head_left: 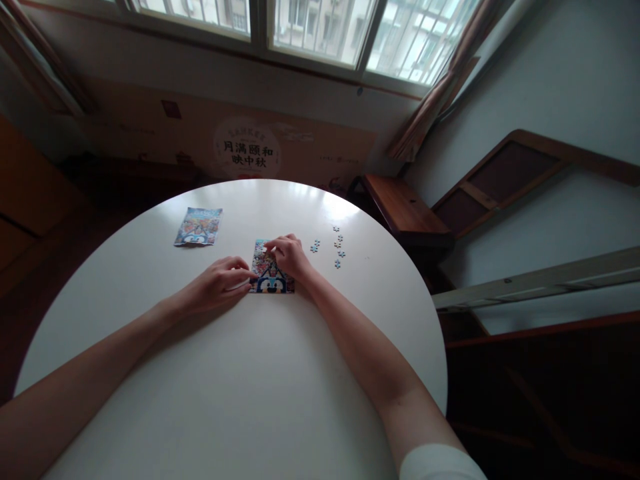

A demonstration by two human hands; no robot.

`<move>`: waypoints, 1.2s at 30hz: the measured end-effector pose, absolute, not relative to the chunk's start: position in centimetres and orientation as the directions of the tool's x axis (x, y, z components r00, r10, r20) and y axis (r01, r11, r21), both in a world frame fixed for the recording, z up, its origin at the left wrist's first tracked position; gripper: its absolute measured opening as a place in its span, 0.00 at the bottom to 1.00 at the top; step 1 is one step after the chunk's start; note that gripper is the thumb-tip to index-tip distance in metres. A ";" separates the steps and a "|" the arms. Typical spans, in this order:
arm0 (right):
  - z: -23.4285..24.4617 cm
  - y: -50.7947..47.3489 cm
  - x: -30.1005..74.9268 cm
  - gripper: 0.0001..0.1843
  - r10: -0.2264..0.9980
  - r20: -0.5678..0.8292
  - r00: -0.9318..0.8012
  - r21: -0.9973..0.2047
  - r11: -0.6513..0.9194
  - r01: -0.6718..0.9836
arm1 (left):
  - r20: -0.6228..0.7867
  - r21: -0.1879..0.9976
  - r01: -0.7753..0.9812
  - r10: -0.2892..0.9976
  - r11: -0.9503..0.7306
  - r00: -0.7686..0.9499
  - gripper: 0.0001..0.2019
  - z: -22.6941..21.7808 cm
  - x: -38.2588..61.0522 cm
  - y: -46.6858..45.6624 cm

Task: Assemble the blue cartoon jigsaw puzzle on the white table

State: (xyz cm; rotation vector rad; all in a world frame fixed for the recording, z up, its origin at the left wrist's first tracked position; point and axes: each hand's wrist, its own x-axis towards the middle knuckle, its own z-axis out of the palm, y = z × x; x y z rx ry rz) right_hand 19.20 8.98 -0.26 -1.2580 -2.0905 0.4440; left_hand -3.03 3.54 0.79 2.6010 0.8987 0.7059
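Note:
A small colourful jigsaw puzzle (271, 275) lies flat near the middle of the round white table (240, 387). My left hand (218, 283) rests at the puzzle's left edge, fingers curled and pressed against it. My right hand (289, 254) lies over the puzzle's upper right part, its fingers pinched together on the top edge; what they hold is too small to make out. Several loose blue puzzle pieces (338, 248) are scattered on the table to the right of my right hand.
A printed picture card or bag (199, 227) lies on the table to the upper left. A wooden bench (407, 210) and wooden frame parts (505, 173) stand to the right, off the table's edge. A window and cardboard boxes (245, 150) are behind.

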 end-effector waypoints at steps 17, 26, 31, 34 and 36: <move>-0.2 8.9 19.3 0.18 0.921 0.346 -0.179 -0.574 0.358 0.736 | 0.336 0.422 0.506 0.648 -0.752 0.684 0.13 0.9 -3.1 3.5; -0.5 9.2 19.2 0.18 0.914 0.334 -0.230 -0.567 0.391 0.725 | 0.341 0.402 0.507 0.638 -0.763 0.690 0.13 0.8 -3.0 3.6; -0.3 9.0 19.2 0.17 0.913 0.324 -0.249 -0.563 0.397 0.725 | 0.340 0.401 0.506 0.637 -0.764 0.692 0.13 0.7 -3.1 3.6; -0.1 8.9 19.3 0.17 0.918 0.303 -0.256 -0.560 0.389 0.731 | 0.337 0.394 0.510 0.636 -0.765 0.694 0.13 0.8 -3.0 3.5; 0.0 8.9 19.3 0.17 0.920 0.293 -0.259 -0.560 0.385 0.733 | 0.338 0.393 0.512 0.638 -0.764 0.692 0.12 0.8 -3.0 3.5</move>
